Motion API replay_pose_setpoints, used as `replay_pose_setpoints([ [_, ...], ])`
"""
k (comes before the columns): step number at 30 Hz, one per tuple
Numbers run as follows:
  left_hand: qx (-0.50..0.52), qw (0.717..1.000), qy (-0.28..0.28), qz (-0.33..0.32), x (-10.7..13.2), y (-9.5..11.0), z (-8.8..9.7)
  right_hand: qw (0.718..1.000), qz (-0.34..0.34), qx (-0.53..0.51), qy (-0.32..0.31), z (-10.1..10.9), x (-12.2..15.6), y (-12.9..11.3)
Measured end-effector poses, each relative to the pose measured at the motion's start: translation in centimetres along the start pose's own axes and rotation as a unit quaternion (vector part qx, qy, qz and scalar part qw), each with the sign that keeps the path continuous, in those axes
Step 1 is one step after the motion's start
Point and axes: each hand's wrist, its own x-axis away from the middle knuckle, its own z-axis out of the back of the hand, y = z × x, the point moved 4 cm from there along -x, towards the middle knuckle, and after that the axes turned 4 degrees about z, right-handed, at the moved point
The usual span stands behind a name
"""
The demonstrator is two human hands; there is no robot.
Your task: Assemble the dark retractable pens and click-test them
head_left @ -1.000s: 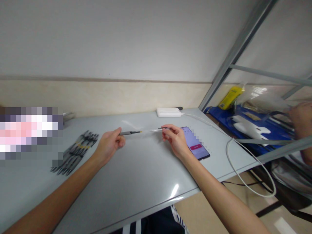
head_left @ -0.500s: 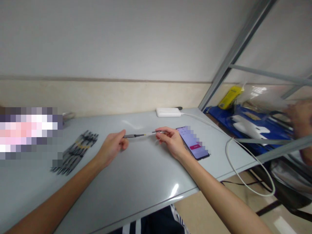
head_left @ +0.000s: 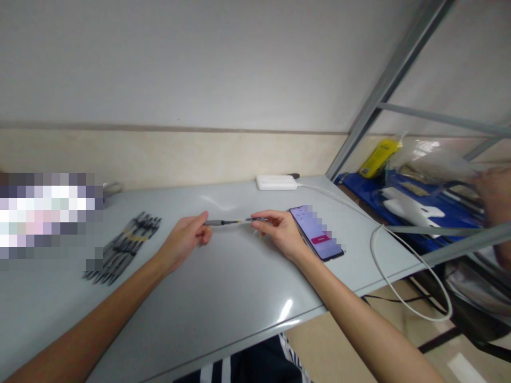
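Left-hand grip: the left hand (head_left: 186, 236) is closed firmly on one end of a grey pen body (head_left: 216, 222), its fingers curled; this end is hidden inside the grip.
Right-hand grip: the right hand (head_left: 282, 230) pinches a slender, partly dark piece (head_left: 259, 219) between thumb and fingertips, with almost no opening; the fingers cover much of it.
Pen direction: the long axis runs nearly level across the frame, and the narrow black front with its yellowish part points right, to the pinched piece.
Pen place: near the centre of the frame, between both hands, above the grey table (head_left: 223, 303).
Joint: too small to make out; I cannot tell if the parts are connected.
Pens: a row of similar pens (head_left: 120, 250) lies slanted at left, partly under a pixelated patch.
Phone: a smartphone (head_left: 317, 234) lies just beside the right hand, its screen partly masked.
Upper middle: a white power bank (head_left: 276, 183) with a white cable (head_left: 372, 250).
Right edge: another person's arm (head_left: 495, 197), blurred and cut off.
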Motion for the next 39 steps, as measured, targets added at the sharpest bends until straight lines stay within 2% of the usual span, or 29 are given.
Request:
replay_pose_setpoints([
  [4,0.004,1.000,0.015,-0.002,0.0,0.0,0.0,0.999,0.003,0.038,-0.007,0.1,0.1,0.5],
  [8,-0.047,0.999,0.008,-0.003,0.1,0.2,0.0,0.998,0.014,0.060,-0.022,-0.1,0.1,0.5],
  [14,-0.144,0.984,0.015,-0.102,0.4,1.3,-0.2,0.999,-0.001,0.049,-0.023,-0.2,0.2,0.0],
  [21,-0.214,0.964,0.081,-0.134,0.7,1.8,0.6,0.992,0.014,0.121,-0.034,-0.3,0.3,0.0],
  [27,-0.211,0.962,0.086,-0.153,1.0,1.7,0.4,0.990,-0.023,0.113,-0.078,-0.4,0.4,-0.3],
  [31,-0.203,0.959,0.092,-0.174,1.4,2.1,-0.1,0.988,-0.090,0.091,-0.090,-0.4,0.6,0.1],
  [35,-0.137,0.978,0.079,-0.138,1.3,1.9,-0.1,0.983,-0.131,0.084,-0.097,-0.7,0.7,0.6],
  [39,-0.072,0.990,0.056,-0.109,0.7,1.6,0.2,0.988,-0.119,0.049,-0.086,-0.7,0.5,0.6],
])
